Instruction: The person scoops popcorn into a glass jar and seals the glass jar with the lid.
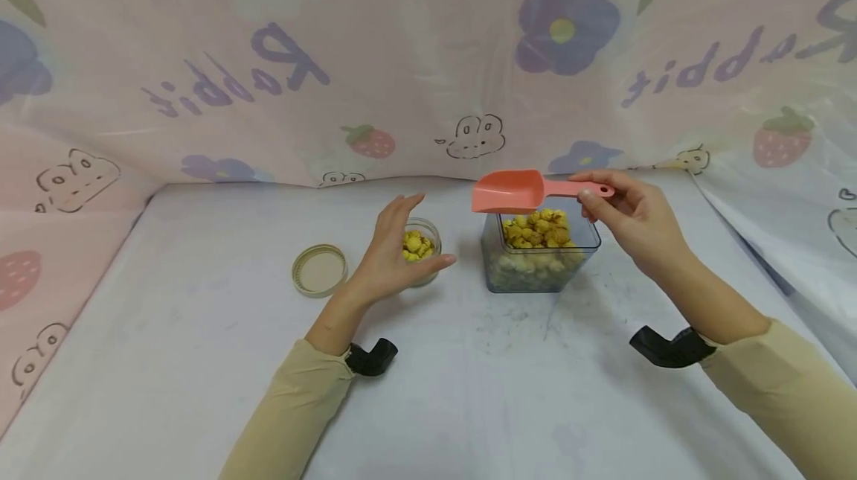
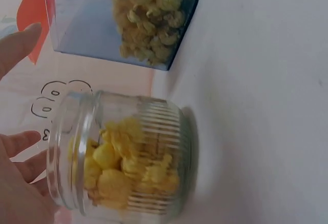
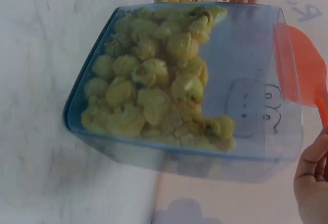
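Left hand point(image 1: 391, 253) released, fingers straight, cupped around the small ribbed glass jar point(image 1: 423, 248) of yellow puffed snacks on the white worktop point(image 1: 201, 361). Round cream lid point(image 1: 319, 269) lies just left of it. Right hand point(image 1: 632, 216) pinches handle of the coral plastic scoop point(image 1: 512, 192), held above the square blue-tinted clear container point(image 1: 541, 253) of the same snacks.

You have a ribbed clear glass jar point(image 2: 128, 157), a smooth blue-tinted transparent plastic tub point(image 3: 179, 80), a matt coral plastic scoop point(image 1: 515, 192), a dull cream lid point(image 1: 320, 269), and glossy printed sheeting point(image 1: 428, 56) behind the matt white tabletop point(image 1: 201, 346).
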The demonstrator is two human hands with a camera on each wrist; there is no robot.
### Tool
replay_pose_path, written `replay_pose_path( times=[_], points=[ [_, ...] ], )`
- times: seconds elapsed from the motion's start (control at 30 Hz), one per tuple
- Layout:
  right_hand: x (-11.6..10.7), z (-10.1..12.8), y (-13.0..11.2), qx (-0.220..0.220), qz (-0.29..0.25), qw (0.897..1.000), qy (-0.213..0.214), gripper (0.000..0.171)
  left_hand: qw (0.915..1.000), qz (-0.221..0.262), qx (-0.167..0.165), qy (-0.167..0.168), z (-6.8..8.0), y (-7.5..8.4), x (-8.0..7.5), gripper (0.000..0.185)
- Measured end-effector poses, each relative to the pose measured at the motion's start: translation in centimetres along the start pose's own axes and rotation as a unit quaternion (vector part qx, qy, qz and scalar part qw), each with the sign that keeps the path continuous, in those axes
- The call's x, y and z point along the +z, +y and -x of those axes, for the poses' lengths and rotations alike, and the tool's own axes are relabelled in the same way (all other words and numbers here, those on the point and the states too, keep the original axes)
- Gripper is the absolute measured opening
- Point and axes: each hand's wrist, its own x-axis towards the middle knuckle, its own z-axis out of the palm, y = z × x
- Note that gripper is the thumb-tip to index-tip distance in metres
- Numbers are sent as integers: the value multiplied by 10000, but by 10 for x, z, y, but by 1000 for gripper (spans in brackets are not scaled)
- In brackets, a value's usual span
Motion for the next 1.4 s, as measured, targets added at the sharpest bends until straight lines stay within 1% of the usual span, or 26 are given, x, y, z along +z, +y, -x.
replay_pose_path(
  times=[0.2,0.3,0.4,0.57,0.7,0.77,0.9,1.03,1.17,1.3,1.4],
  points=[
    [-7,3,1,69,103,9998,127,22,9999,23,115,-25,-3,5,3,95],
    [-10,4,2,90,163,9997,160,22,9998,-68,202,-28,-5,7,5,96],
    [-14,4,1,98,431,9988,204,22,9995,-98,292,-32,-7,11,7,95],
    [-22,6,1,119,919,9953,273,23,9986,28,522,-108,-11,18,14,98],
    [-28,9,1,241,1053,9937,299,24,9976,-2,654,-248,-15,23,22,102],
    [-29,10,1,226,1120,9929,329,24,9970,-6,700,-316,-16,25,26,104],
    [-29,12,2,29,1336,9903,374,24,9964,72,739,-419,-18,30,33,107],
    [-28,14,2,-170,1717,9841,421,23,9960,141,738,-484,-20,32,41,110],
    [-29,16,1,-419,2008,9778,425,24,9951,194,817,-515,-21,32,50,111],
    [-29,17,-1,-754,2344,9681,468,24,9943,206,902,-534,-23,34,55,111],
    [-29,18,-3,-1002,2674,9571,495,23,9942,254,907,-528,-23,35,57,110]
  ],
)
